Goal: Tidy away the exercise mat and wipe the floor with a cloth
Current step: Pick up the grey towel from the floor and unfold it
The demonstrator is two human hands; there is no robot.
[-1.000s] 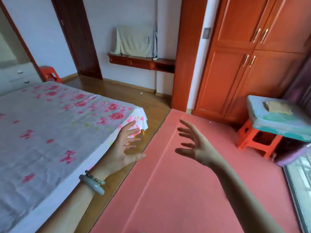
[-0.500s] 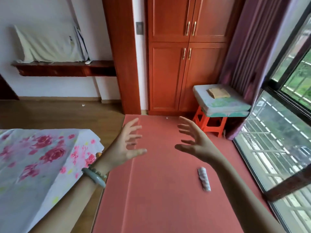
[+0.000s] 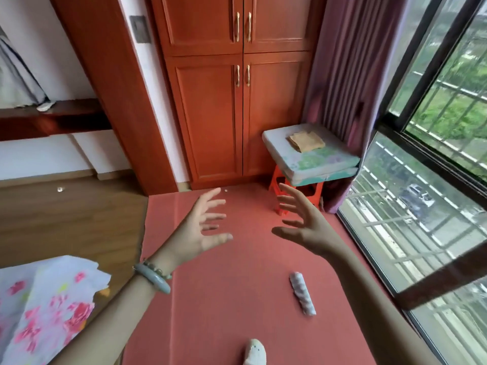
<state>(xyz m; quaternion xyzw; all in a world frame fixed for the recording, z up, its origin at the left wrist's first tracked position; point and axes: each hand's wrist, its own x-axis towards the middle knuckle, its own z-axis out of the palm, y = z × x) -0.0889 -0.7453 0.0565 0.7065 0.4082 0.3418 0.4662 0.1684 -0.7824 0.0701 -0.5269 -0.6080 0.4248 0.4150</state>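
- A person's left hand [image 3: 200, 227] and right hand [image 3: 303, 225] are held out in front at about the same height. The palms are turned toward each other with a gap between them.
- The grip of each hand is wide open. The fingers are spread and slightly bent, holding nothing and touching nothing.
- A pale green bracelet [image 3: 154, 276] circles the left wrist, with a beaded band just beside it.
- Below the hands, the exercise mat [image 3: 224, 299], salmon red, lies flat and unrolled on the floor. It runs from the bottom of the view up to the foot of a reddish wooden wardrobe [image 3: 210, 114]. It lies between the bare wooden floor [image 3: 66, 219] on the left and a tall barred window [image 3: 434, 167] on the right.
- A small rolled bundle [image 3: 302, 293], pale with faint stripes, lies on the mat toward its right side.
- The toe of a foot [image 3: 254, 351] in a pale covering rests on the mat at the bottom edge.
- At the mat's far right corner stands an orange plastic stool [image 3: 276, 185] carrying a thick cushion [image 3: 316, 164], pale with a green print.
- A folded tan cloth [image 3: 307, 141] lies on top of the cushion, well apart from both hands.
- A purple curtain [image 3: 342, 61] hangs behind the stool, beside the window.
- The corner of a bed [image 3: 44, 312], covered in white fabric with pink flowers, shows at lower left.
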